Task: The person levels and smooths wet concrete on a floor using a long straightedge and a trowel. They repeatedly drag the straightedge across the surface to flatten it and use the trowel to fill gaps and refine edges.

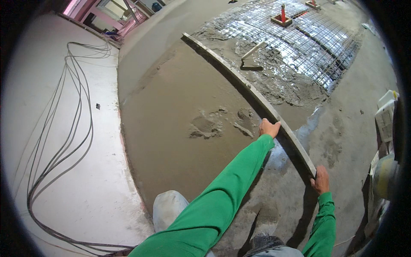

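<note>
A long straight screed board (252, 89) runs diagonally over wet grey concrete (175, 85). My left hand (269, 127) grips it partway along, fingers wrapped over its edge. At the board's near end, my right hand (320, 180) is closed around the tip. Two rough patches, one of them a lumpy hollow (205, 125), mark the smoothed concrete left of the board. Beyond the board, a trowel (253, 51) with a pale handle rests on the rough wet concrete, its blade dark.
Steel mesh (295, 36) lies at the far right, with red uprights (283, 15) in small frames. Cables (77, 107) hang along the white wall (107, 162) at left. A white jug (386, 112) and a yellowish container (385, 176) stand at the right edge.
</note>
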